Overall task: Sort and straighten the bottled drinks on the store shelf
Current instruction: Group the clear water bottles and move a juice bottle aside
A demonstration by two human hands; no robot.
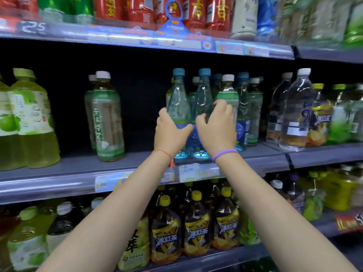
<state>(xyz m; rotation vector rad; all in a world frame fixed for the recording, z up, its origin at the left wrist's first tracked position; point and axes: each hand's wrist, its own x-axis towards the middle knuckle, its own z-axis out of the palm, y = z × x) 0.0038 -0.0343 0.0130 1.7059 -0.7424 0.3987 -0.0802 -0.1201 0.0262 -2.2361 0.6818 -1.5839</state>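
Fingers of both hands curl loosely around blue-capped bottles.

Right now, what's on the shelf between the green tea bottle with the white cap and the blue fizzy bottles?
Nothing. In the head view, the shelf is bare between the green tea bottle and the blue-capped bottles; only the dark back shows.

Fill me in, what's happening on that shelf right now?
A person is tidying bottled drinks on the middle shelf. The left hand wraps the left blue-capped clear bottle; the right hand reaches around its twin, fingertips touching a green-labelled tea bottle just behind. Both blue bottles stand upright near the shelf's front edge. To their left lies a gap, then another green tea bottle.
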